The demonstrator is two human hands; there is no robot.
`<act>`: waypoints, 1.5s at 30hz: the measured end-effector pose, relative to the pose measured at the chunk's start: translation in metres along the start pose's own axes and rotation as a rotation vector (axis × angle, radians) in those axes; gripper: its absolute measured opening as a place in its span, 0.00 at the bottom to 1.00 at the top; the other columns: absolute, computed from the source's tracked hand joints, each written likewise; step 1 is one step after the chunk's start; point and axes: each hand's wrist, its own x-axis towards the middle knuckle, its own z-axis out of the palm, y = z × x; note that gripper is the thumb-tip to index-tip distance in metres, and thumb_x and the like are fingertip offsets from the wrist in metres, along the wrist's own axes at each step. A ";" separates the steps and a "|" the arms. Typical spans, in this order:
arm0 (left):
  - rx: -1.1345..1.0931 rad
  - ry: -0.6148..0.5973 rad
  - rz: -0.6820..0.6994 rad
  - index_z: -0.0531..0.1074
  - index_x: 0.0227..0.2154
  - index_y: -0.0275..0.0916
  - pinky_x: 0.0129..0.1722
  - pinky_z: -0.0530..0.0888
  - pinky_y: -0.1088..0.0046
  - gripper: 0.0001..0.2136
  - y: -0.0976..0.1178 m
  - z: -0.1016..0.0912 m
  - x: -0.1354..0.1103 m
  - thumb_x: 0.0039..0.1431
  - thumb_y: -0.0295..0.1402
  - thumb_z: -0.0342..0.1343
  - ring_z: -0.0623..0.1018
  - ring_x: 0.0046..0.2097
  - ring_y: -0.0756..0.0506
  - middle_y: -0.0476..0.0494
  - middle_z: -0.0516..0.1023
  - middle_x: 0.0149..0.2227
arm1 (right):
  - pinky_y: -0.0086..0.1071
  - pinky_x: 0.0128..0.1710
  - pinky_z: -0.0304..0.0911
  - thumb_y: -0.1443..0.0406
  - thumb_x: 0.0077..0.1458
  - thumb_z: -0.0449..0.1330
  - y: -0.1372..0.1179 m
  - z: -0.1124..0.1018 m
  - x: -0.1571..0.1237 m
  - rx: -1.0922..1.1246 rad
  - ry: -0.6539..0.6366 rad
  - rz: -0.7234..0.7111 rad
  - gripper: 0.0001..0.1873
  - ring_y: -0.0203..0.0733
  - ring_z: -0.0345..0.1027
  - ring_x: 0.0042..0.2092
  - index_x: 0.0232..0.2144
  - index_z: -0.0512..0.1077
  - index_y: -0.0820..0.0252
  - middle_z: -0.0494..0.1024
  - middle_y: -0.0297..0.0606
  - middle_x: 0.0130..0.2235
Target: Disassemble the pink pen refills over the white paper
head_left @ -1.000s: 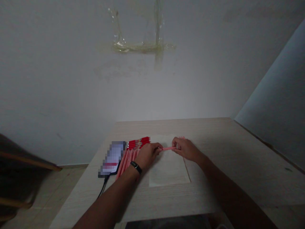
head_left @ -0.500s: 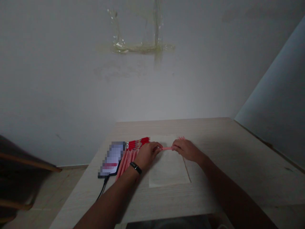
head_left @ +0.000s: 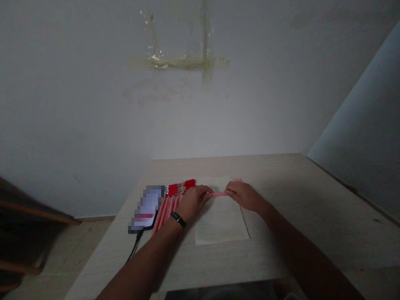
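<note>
My left hand (head_left: 194,202) and my right hand (head_left: 244,195) both pinch the ends of one pink pen (head_left: 219,194), held level just above a white sheet of paper (head_left: 220,223) on the wooden table (head_left: 312,208). A black band sits on my left wrist. To the left of my left hand lies a row of several pink pen bodies (head_left: 166,210), and behind them a cluster of red caps (head_left: 181,187). A few more pink pieces (head_left: 238,181) peek out behind my right hand.
A phone (head_left: 146,207) with a black cable (head_left: 135,248) lies at the table's left edge. A dark wooden chair (head_left: 21,233) stands on the tiled floor at the left. The wall behind carries old tape marks (head_left: 184,62).
My right hand has slid slightly left along the pink pen, so less of it shows between my hands. Nothing else has shifted.
</note>
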 end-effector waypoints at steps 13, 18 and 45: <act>-0.007 0.005 0.000 0.78 0.40 0.39 0.36 0.67 0.72 0.10 0.001 0.002 0.000 0.66 0.36 0.52 0.77 0.37 0.46 0.43 0.81 0.37 | 0.40 0.51 0.57 0.57 0.69 0.51 -0.005 0.000 0.000 0.063 -0.019 0.042 0.14 0.43 0.71 0.42 0.43 0.74 0.55 0.80 0.38 0.40; -0.021 0.004 0.012 0.78 0.40 0.38 0.36 0.67 0.72 0.11 0.002 0.003 0.000 0.66 0.36 0.52 0.77 0.37 0.46 0.43 0.81 0.37 | 0.43 0.55 0.55 0.57 0.68 0.52 -0.007 -0.002 -0.001 0.009 -0.013 0.041 0.14 0.42 0.70 0.40 0.37 0.74 0.56 0.79 0.36 0.35; -0.027 -0.017 0.041 0.78 0.41 0.39 0.38 0.69 0.72 0.09 -0.002 0.008 0.000 0.64 0.34 0.54 0.75 0.39 0.45 0.42 0.77 0.37 | 0.37 0.48 0.56 0.62 0.60 0.61 -0.013 -0.002 0.000 0.035 0.026 -0.001 0.04 0.39 0.69 0.35 0.36 0.74 0.56 0.79 0.33 0.34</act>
